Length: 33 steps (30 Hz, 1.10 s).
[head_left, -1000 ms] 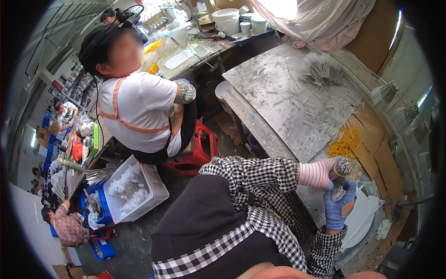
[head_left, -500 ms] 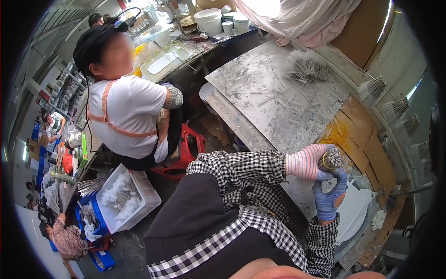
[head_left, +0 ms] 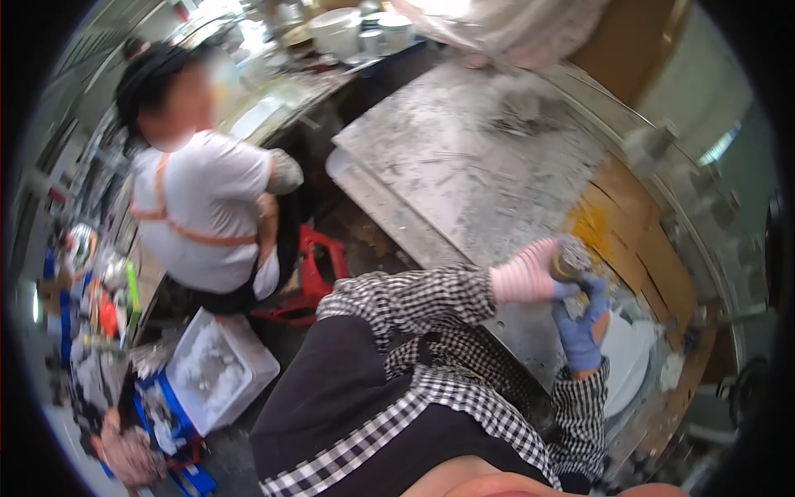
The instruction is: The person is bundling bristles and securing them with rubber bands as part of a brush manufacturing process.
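Note:
My left hand, in a pink-striped glove with bluish fingertips, is closed round a bundle of thin grey rods. The bundle's tips point upward, and a yellowish band circles it. My right hand, in a blue glove with some bare skin showing, bends its fingers against the bundle's near lower side. Blur hides exactly what its fingertips pinch. Just beyond the bundle, a heap of yellow bands lies on the worktable. Below and right of my hands is a pale round sheet or disc.
Loose thin rods and a spread grey bundle lie on the table's far part. Brown cardboard lines its right edge. A co-worker sits at left on a red stool. A white bin of whitish bundles stands lower left.
The whole scene has shifted left and is blurred, as the head view moved. Both hands stay together at the bundle, with my right fingers slightly differently bent against it.

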Available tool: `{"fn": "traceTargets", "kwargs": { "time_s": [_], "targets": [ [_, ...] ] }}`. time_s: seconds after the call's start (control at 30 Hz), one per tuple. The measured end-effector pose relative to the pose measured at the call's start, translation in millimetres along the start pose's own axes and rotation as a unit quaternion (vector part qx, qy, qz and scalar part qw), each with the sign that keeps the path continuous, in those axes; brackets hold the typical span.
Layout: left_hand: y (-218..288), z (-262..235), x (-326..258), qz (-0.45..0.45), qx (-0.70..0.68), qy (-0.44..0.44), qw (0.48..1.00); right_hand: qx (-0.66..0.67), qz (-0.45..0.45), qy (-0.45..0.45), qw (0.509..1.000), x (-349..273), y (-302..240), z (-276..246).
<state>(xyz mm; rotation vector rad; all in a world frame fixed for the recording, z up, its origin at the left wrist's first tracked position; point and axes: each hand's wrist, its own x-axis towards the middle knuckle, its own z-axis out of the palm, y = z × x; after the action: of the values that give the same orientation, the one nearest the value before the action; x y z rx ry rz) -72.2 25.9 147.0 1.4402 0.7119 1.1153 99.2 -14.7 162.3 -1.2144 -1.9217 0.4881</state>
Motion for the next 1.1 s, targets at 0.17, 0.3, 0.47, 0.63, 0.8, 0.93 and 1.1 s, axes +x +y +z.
{"fn": "traceTargets", "kwargs": {
  "time_s": [0.17, 0.3, 0.47, 0.63, 0.8, 0.93, 1.1],
  "targets": [
    [10, -44, 24, 0.093, 0.172, 0.052, 0.979, -0.082, -0.099, -0.028, 0.991, 30, 4, -19],
    [6, -75, 55, 0.025, -0.016, 0.125, 0.992, -0.088, -0.116, -0.012, 0.989, 65, -2, -45],
    [-3, -115, 121, 0.058, -0.003, 0.146, 0.988, -0.135, -0.184, 0.024, 0.973, 180, 22, -42],
    [0, -146, 187, 0.092, 0.044, 0.143, 0.984, -0.265, -0.228, 0.096, 0.932, 301, 64, -9],
    [-13, -180, 240, 0.082, 0.048, 0.169, 0.981, -0.451, -0.059, 0.045, 0.889, 360, 84, 19],
    [-16, -211, 273, 0.086, 0.046, 0.229, 0.969, -0.397, -0.033, -0.007, 0.917, 354, 83, 30],
    [-10, -201, 270, 0.102, 0.063, 0.223, 0.967, -0.393, -0.064, 0.021, 0.917, 327, 76, 28]
  ]
}}
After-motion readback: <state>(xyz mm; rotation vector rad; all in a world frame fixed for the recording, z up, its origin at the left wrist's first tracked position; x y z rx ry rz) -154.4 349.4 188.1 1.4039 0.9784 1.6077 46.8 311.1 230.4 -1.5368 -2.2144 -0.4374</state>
